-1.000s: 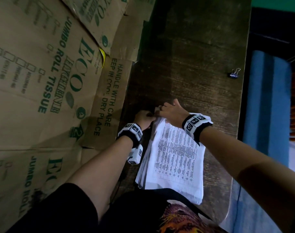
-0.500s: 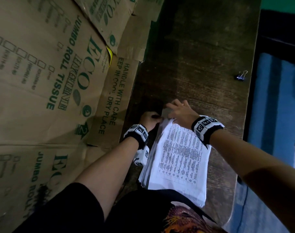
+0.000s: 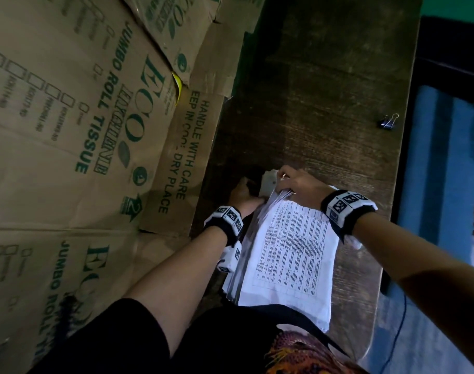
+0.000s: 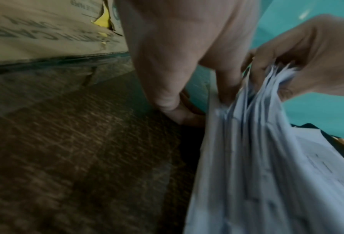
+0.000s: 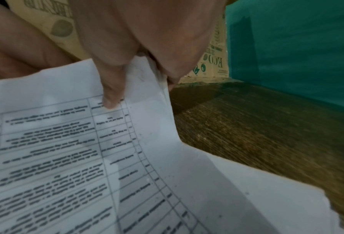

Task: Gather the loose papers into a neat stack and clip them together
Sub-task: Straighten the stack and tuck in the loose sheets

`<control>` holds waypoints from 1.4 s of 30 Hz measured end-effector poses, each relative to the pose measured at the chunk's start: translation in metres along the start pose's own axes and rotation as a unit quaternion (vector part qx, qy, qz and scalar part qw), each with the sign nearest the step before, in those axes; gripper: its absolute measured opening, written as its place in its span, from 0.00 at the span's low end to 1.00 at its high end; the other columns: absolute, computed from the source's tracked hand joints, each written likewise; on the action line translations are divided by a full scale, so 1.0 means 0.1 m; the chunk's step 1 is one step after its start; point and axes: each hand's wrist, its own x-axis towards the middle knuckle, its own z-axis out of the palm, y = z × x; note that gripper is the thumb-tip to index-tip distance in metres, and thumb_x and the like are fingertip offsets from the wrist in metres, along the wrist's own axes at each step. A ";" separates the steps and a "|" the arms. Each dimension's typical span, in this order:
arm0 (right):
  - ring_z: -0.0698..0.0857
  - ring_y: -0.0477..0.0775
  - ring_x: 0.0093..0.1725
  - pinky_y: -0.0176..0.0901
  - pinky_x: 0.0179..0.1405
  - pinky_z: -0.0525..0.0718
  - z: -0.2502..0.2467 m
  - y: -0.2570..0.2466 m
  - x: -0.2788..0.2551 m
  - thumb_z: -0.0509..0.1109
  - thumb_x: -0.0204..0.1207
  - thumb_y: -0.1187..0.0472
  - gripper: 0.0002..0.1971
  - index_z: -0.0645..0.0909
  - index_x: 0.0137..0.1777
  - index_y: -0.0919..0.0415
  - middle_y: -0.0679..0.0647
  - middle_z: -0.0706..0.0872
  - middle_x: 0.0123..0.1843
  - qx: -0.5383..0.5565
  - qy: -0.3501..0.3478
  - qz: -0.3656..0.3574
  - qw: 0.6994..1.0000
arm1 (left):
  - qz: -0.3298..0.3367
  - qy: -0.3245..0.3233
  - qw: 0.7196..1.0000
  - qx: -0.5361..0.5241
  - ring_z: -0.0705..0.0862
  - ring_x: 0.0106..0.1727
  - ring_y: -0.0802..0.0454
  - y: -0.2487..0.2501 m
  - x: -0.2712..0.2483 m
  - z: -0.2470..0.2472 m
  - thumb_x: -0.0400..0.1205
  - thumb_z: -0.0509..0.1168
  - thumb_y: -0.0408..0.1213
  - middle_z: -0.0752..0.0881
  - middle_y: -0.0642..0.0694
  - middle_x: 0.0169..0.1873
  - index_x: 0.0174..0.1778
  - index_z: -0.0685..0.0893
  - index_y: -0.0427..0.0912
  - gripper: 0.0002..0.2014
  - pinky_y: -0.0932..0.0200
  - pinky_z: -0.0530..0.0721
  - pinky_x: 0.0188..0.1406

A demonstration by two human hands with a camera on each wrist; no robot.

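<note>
The right hand (image 3: 297,184) has lifted the far end of the papers (image 3: 292,252) in a pinch while the left hand (image 3: 244,195) grips beside it, squaring the stack; the binder clip (image 3: 388,122) waits unused.

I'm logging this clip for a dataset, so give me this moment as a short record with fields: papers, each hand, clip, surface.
papers: white printed stack on the table, far end lifted and fanned
right hand: right hand grips the far end, thumb on the top sheet
left hand: left hand at the stack's far left corner; grip unclear
clip: binder clip lies apart near the table's right edge, untouched
surface: dark wooden table
</note>
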 end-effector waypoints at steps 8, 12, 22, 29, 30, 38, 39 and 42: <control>0.83 0.60 0.57 0.50 0.53 0.81 -0.20 -0.06 0.00 0.71 0.74 0.71 0.24 0.79 0.68 0.52 0.58 0.86 0.57 0.065 -0.099 0.112 0.987 | 0.005 -0.055 0.993 0.104 0.86 0.58 0.41 0.06 -0.09 0.08 0.75 0.69 0.34 0.88 0.36 0.55 0.57 0.86 0.37 0.15 0.51 0.84 0.59; 0.84 0.52 0.56 0.42 0.51 0.77 -0.32 -0.07 -0.01 0.69 0.75 0.71 0.14 0.87 0.56 0.56 0.51 0.87 0.55 0.023 -0.157 0.077 0.984 | 0.034 -0.060 0.996 0.058 0.85 0.60 0.43 0.02 -0.17 0.15 0.74 0.72 0.40 0.87 0.39 0.59 0.63 0.84 0.41 0.21 0.52 0.82 0.59; 0.78 0.44 0.47 0.32 0.40 0.67 -0.59 -0.15 0.10 0.71 0.72 0.75 0.16 0.88 0.56 0.59 0.49 0.81 0.44 0.028 -0.189 0.048 0.981 | 0.064 0.008 0.998 -0.001 0.86 0.57 0.39 -0.02 -0.15 0.02 0.75 0.69 0.25 0.88 0.37 0.54 0.59 0.83 0.37 0.16 0.46 0.85 0.59; 0.77 0.43 0.48 0.33 0.45 0.69 -0.50 -0.18 0.17 0.69 0.74 0.72 0.17 0.87 0.59 0.57 0.50 0.85 0.49 -0.004 -0.208 0.042 0.977 | -0.026 -0.062 0.997 -0.024 0.85 0.60 0.43 -0.15 -0.17 0.05 0.70 0.76 0.37 0.88 0.40 0.57 0.61 0.84 0.43 0.22 0.45 0.83 0.64; 0.79 0.44 0.48 0.34 0.45 0.70 -0.49 -0.19 0.19 0.68 0.73 0.73 0.17 0.87 0.58 0.56 0.49 0.85 0.47 -0.007 -0.209 0.044 0.977 | -0.028 -0.058 0.998 -0.027 0.85 0.60 0.43 -0.19 -0.16 0.06 0.68 0.76 0.38 0.88 0.41 0.57 0.61 0.83 0.45 0.23 0.44 0.83 0.64; 0.82 0.58 0.61 0.45 0.58 0.78 -0.32 -0.17 0.24 0.66 0.75 0.73 0.22 0.83 0.64 0.51 0.54 0.83 0.62 -0.030 -0.218 0.078 0.972 | 0.039 0.091 0.991 -0.096 0.84 0.38 0.48 0.15 -0.23 -0.35 0.71 0.73 0.25 0.86 0.42 0.39 0.45 0.84 0.41 0.11 0.58 0.82 0.37; 0.82 0.58 0.61 0.47 0.58 0.79 -0.29 -0.16 0.25 0.64 0.76 0.72 0.23 0.82 0.66 0.49 0.54 0.84 0.64 -0.041 -0.206 0.083 0.974 | 0.051 0.104 0.989 -0.097 0.83 0.38 0.48 0.21 -0.23 -0.44 0.72 0.73 0.25 0.85 0.42 0.40 0.47 0.84 0.40 0.11 0.58 0.81 0.37; 0.84 0.59 0.60 0.44 0.56 0.79 -0.20 -0.15 0.37 0.60 0.77 0.72 0.24 0.82 0.66 0.48 0.53 0.85 0.65 -0.080 -0.160 0.084 0.980 | 0.052 0.141 0.977 -0.148 0.83 0.40 0.49 0.37 -0.23 -0.75 0.73 0.72 0.26 0.85 0.42 0.42 0.54 0.83 0.33 0.13 0.60 0.78 0.38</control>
